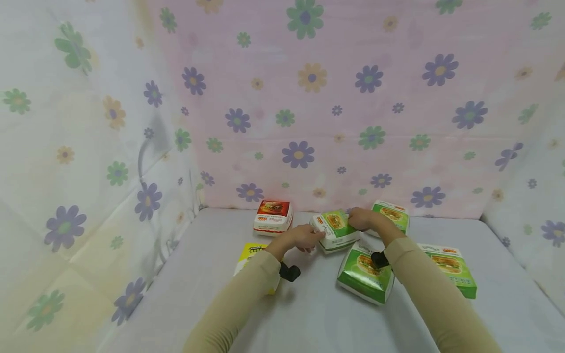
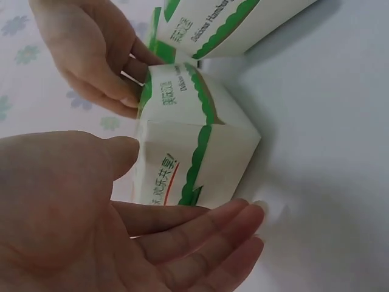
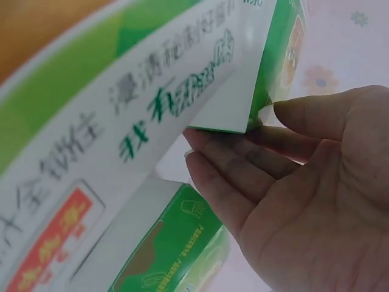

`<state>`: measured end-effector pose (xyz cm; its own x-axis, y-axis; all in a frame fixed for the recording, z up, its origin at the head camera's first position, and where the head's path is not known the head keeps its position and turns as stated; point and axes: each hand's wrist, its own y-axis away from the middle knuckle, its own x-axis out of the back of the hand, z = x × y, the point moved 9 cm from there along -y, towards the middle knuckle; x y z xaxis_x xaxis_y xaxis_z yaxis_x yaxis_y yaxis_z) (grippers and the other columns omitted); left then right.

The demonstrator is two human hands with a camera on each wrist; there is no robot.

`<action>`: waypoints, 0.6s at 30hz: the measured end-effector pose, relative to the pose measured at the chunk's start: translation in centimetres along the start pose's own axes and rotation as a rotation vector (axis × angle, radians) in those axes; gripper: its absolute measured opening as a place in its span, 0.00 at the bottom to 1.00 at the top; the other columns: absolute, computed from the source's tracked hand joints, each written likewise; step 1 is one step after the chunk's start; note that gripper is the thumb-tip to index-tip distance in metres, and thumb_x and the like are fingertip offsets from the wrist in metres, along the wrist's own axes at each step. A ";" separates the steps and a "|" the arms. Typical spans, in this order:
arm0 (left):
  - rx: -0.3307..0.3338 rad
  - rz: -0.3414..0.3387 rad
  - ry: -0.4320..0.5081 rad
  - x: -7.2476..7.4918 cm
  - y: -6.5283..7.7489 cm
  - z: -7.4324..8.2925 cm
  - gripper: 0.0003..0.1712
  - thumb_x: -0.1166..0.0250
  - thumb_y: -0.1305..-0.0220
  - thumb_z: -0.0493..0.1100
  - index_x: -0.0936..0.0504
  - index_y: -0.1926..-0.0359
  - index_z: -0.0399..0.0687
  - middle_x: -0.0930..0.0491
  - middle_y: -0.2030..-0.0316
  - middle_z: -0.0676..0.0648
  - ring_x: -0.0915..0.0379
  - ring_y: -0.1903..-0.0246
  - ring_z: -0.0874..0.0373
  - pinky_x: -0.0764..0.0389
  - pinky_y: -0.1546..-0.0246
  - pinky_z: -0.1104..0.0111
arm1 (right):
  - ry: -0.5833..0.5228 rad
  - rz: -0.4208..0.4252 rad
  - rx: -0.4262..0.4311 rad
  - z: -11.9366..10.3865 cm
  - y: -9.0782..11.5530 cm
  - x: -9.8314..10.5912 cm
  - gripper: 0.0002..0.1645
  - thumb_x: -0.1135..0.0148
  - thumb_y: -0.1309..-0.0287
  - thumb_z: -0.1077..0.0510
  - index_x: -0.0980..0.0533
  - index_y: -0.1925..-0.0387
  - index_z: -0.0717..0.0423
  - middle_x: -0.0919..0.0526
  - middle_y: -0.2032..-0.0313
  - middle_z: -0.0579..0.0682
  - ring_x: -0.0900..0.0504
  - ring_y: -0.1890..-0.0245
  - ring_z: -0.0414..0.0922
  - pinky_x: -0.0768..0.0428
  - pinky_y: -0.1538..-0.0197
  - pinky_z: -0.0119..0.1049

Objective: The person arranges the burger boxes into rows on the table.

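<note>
Both hands are at a green-and-white hamburger box point(image 1: 336, 229) in the middle of the table, one on each side. The left hand point(image 1: 306, 236) has its thumb on the box's upper edge and its fingers along the side, as the left wrist view shows around the hamburger box point(image 2: 176, 140). At the opposite end, the right hand point(image 1: 363, 218) pinches a corner; in the right wrist view its thumb point(image 3: 304, 115) lies against the green edge, with fingers underneath. Just in front sits a second green box point(image 1: 364, 274), partly below the right wrist.
A red box point(image 1: 272, 215) stands at the back left. Under the left forearm lies a yellow box point(image 1: 247, 255), partly hidden. More green boxes stand at the back right point(image 1: 393, 215) and far right point(image 1: 452, 269). Flowered cloth walls point(image 1: 335, 122) enclose the pale table point(image 1: 176, 294).
</note>
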<state>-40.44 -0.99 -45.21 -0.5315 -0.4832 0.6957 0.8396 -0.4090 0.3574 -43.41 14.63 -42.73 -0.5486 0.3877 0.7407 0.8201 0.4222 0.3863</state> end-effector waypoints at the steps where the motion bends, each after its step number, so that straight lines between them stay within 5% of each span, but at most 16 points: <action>1: 0.003 0.008 0.001 0.2 0.1 0.0 0.29 0.49 0.20 0.56 0.18 0.55 0.31 0.15 0.61 0.35 0.16 0.61 0.45 0.15 0.52 0.54 | 0.003 0.003 -0.004 0.0 0.1 0.1 0.17 0.64 0.28 0.67 0.32 0.73 0.56 0.37 0.80 0.45 0.44 0.83 0.37 0.36 0.72 0.34; 5: 0.023 0.069 -0.004 1.7 0.0 -0.2 0.28 0.50 0.20 0.56 0.22 0.50 0.32 0.17 0.58 0.36 0.16 0.60 0.45 0.15 0.51 0.54 | 0.003 0.028 -0.024 0.2 0.9 0.4 0.17 0.57 0.26 0.63 0.34 0.75 0.54 0.37 0.80 0.45 0.43 0.82 0.39 0.35 0.71 0.35; 10: 0.007 0.124 0.063 3.0 -0.5 -0.1 0.37 0.49 0.20 0.56 0.37 0.28 0.28 0.27 0.39 0.33 0.20 0.57 0.48 0.17 0.48 0.54 | -0.017 0.051 -0.049 -0.1 2.8 0.5 0.17 0.51 0.22 0.57 0.33 0.72 0.55 0.39 0.81 0.44 0.40 0.84 0.38 0.35 0.74 0.33; 13: 0.010 0.134 0.133 3.1 -0.9 -0.1 0.39 0.49 0.20 0.55 0.46 0.23 0.32 0.28 0.38 0.33 0.23 0.55 0.48 0.17 0.47 0.54 | -0.041 0.051 -0.064 -0.3 3.5 0.2 0.14 0.50 0.22 0.57 0.29 0.65 0.61 0.37 0.79 0.45 0.32 0.83 0.39 0.33 0.74 0.33; 16: 0.009 0.136 0.188 2.9 -1.5 -0.2 0.38 0.47 0.20 0.54 0.46 0.22 0.36 0.28 0.38 0.34 0.22 0.52 0.47 0.17 0.47 0.54 | -0.062 0.047 -0.060 -0.5 3.4 -0.2 0.14 0.49 0.23 0.57 0.27 0.65 0.63 0.34 0.78 0.46 0.25 0.80 0.40 0.32 0.74 0.32; 18: 0.003 0.117 0.208 2.5 -2.0 -0.3 0.38 0.47 0.21 0.53 0.46 0.21 0.38 0.31 0.33 0.34 0.23 0.49 0.46 0.17 0.47 0.54 | -0.076 0.041 -0.052 -0.5 3.4 -0.4 0.16 0.48 0.23 0.58 0.24 0.56 0.69 0.27 0.74 0.49 0.23 0.78 0.41 0.30 0.73 0.32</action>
<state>-43.52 -1.60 -44.38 -0.4422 -0.6761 0.5893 0.8969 -0.3388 0.2842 -40.35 15.45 -41.42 -0.5237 0.4661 0.7131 0.8482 0.3627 0.3859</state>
